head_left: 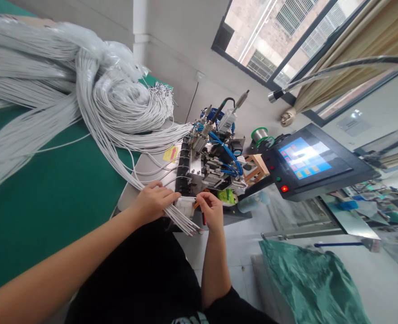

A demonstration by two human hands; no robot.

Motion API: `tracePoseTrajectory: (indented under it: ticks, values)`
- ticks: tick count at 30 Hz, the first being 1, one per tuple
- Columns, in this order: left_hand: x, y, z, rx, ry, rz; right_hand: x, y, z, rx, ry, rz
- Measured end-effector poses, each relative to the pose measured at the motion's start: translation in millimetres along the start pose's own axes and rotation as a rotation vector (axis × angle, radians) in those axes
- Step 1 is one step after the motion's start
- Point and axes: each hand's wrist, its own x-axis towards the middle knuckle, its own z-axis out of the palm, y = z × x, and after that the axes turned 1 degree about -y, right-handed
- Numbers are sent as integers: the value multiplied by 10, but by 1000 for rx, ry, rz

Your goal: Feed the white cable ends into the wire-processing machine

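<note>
Coils of white cables (118, 103) spill across the green surface (50, 198), with open room below them. At the benchtop machine (212, 157) front edge, left hand (153, 200) fingers clamp a fan of cables. Just beside it, right hand (212, 210) fingers pinch one cable end (199, 206). Touchscreen (303, 161) stands beyond.

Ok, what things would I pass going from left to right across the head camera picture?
White cables → left hand → right hand → touchscreen panel

Left edge crops cable bundle (33, 81); screen (303, 162) text illegible.
</note>
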Motion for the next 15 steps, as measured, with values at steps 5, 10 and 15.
tracePoseTrajectory:
  ticks: [5, 10, 15]
  values:
    - [-5, 3, -4, -7, 22, -9, -8, 47, 15, 95, -28, -4]
    - [-35, -3, 22, -22, -7, -24, -20, 37, 60, 141, 57, 16]
    - [-54, -22, 59, -55, -24, 7, -6, -2, 152, 219, 115, 34]
